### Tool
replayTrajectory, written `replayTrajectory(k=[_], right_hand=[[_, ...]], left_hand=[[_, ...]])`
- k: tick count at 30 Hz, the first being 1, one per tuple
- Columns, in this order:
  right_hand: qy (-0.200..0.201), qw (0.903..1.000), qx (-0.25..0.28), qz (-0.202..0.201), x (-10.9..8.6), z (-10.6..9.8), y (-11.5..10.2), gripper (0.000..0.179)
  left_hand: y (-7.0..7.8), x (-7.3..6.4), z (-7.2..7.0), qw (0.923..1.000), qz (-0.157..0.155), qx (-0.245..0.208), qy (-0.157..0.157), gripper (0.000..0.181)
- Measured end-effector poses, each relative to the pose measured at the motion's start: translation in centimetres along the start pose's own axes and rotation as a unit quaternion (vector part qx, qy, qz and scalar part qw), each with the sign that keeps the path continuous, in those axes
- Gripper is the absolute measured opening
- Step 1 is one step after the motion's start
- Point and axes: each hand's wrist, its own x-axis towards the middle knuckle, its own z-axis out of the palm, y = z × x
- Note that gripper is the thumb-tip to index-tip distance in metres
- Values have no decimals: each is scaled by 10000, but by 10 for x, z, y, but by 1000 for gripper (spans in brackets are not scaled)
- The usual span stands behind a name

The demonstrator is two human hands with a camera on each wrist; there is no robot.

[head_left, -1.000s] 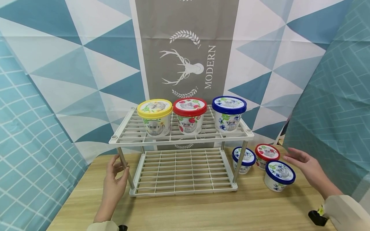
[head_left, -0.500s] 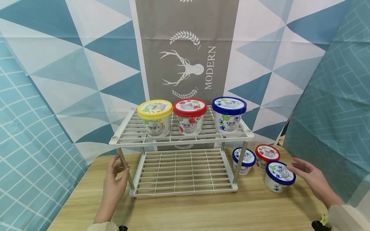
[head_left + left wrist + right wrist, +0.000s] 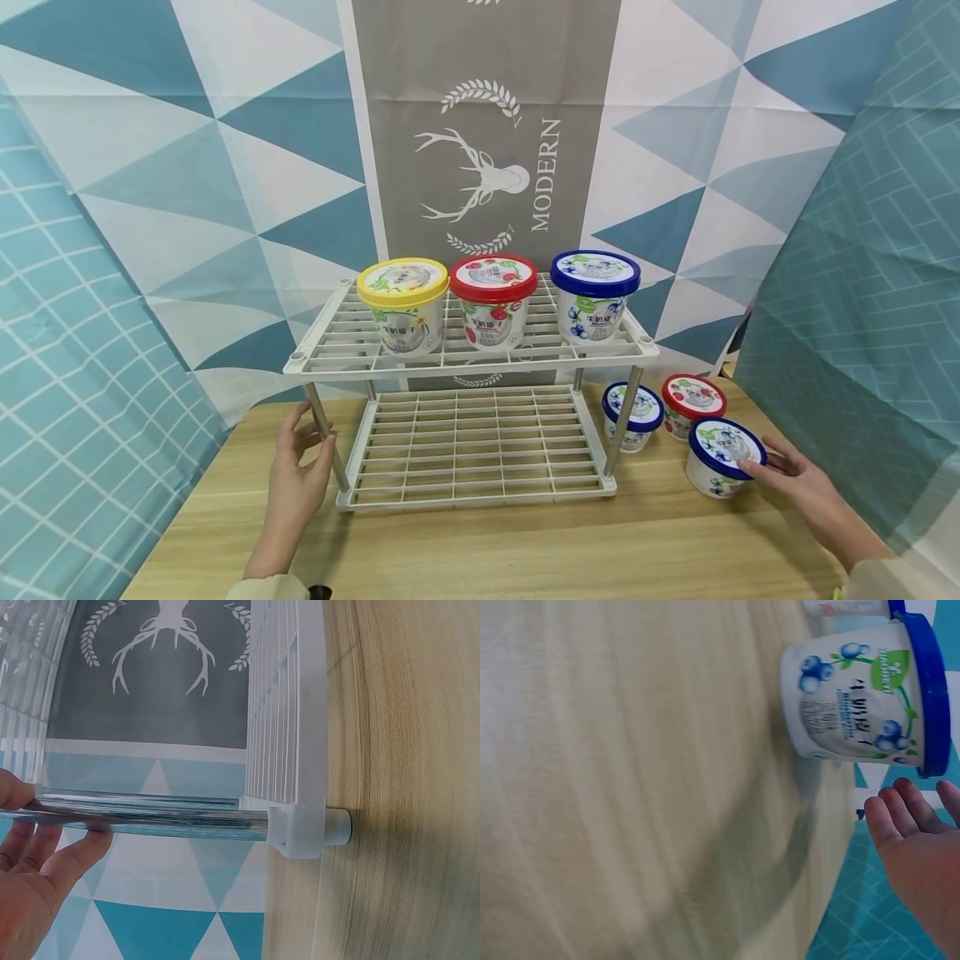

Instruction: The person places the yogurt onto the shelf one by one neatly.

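My left hand (image 3: 298,483) pinches the front left metal post (image 3: 187,819) of a white two-tier rack (image 3: 480,502), thumb on one side and fingers on the other. At the right, my right hand (image 3: 802,492) reaches beside a blue-lidded tub (image 3: 712,482) with blueberry print, standing upright on the table. Its thumb overlaps the lid in the head view. In the right wrist view the fingers are spread loosely just short of the lid's edge, holding nothing.
The rack's top shelf bears a yellow-lidded tub (image 3: 408,329), a red-lidded tub (image 3: 491,325) and another blue-lidded tub (image 3: 592,317). Beside the rack's right side stand a smaller blue-lidded tub (image 3: 633,417) and a red-lidded one (image 3: 693,398). Patterned cloth (image 3: 675,125) hangs behind.
My right hand has moved down and forward around the near blue-lidded tub, its thumb now over the lid. The left hand keeps its place on the post.
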Motion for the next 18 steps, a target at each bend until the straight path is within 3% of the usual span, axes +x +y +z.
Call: replayTrajectory(k=[5,12,18], right_hand=[[176,9993,-105,-327,9,8,22,101],[81,9987,-321,-392,-10,22,3,101],[-94,9997,-227,-51,-13,28,-3,109]], left_hand=[[0,0,0,9999,-38,-93,-2,64],[-1,1,0,9999,-101,-42,-68,64],[0,1,0,9999,-146,40,-77,63]])
